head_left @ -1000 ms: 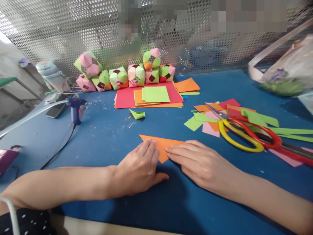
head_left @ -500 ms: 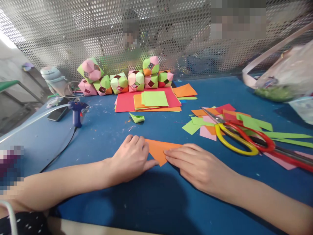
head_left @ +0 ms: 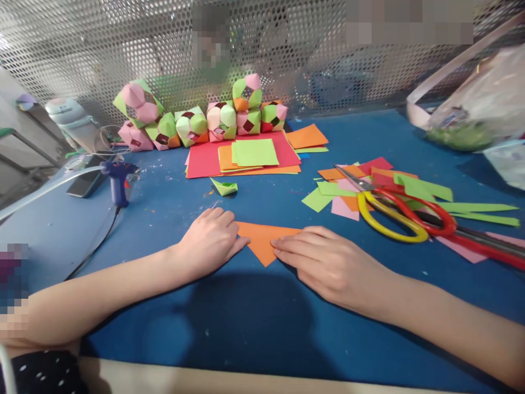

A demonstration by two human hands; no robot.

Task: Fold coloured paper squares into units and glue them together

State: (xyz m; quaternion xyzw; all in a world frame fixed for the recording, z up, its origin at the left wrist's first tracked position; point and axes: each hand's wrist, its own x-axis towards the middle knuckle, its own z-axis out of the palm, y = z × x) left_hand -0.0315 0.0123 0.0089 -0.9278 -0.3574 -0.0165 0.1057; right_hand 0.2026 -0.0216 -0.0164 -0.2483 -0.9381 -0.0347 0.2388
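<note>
A folded piece of orange paper (head_left: pixel 263 244) lies on the blue table as a triangle, one point toward me. My left hand (head_left: pixel 211 241) is at its left corner, fingers curled and thumb stretched onto the paper. From the right, my right hand (head_left: pixel 328 264) holds the paper down with its fingers together, covering the right corner. A small folded green paper piece (head_left: pixel 225 187) sits just beyond my left hand. Farther back, a stack of green and orange sheets (head_left: pixel 255 152) rests on larger red paper (head_left: pixel 202 160).
Folded paper balls (head_left: pixel 221 121) line the back by a perforated metal screen (head_left: pixel 172 54). At left are a glue gun (head_left: pixel 118 183), phone (head_left: pixel 86 176) and cup (head_left: pixel 73 123). Scissors (head_left: pixel 394 224) lie on paper scraps (head_left: pixel 320 198) at right, near a plastic bag (head_left: pixel 479 104).
My left hand has drawn slightly left along the orange paper, its thumb now off the lower point. The right hand keeps its place on the paper. The whole view has shifted a little.
</note>
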